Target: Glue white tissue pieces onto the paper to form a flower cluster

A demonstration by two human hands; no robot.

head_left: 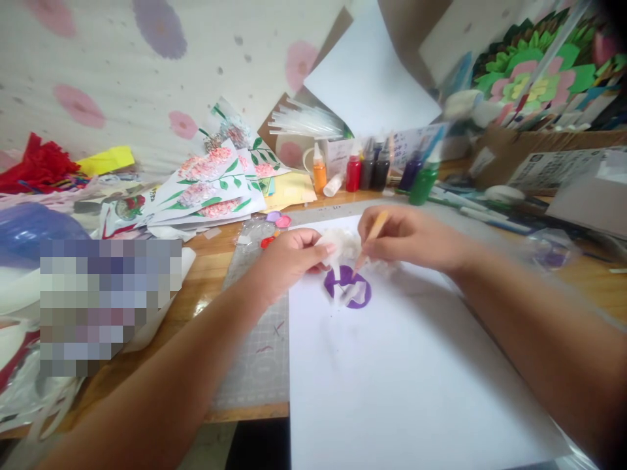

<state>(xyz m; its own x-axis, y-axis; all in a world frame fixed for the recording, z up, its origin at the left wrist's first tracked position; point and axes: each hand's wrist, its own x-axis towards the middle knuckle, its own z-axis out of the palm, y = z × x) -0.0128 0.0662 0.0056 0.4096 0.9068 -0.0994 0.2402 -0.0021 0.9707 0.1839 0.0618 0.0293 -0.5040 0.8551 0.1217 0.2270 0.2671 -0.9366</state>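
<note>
My left hand (308, 251) pinches a soft white piece, tissue or cotton (337, 245), over the upper part of a large white sheet of paper (392, 378). In my right hand (401, 236) is a light wooden stick (376, 228), held like a pen and tilted, its tip at the edge of a purple round patch (363, 299). Whether the stick has bristles or a point is too blurred to tell. White torn-looking pieces (353, 292) lie on the purple patch. More white fluff sits just under my right hand, partly hidden.
Beneath the paper lies a grey cutting mat (255, 365). Small paint dishes (283, 222) stand left of my hands. Paint bottles, one red (353, 173) and one green (425, 181), line the back. Painted flower sheets (210, 189) lie left; a cardboard box (504, 153) stands right.
</note>
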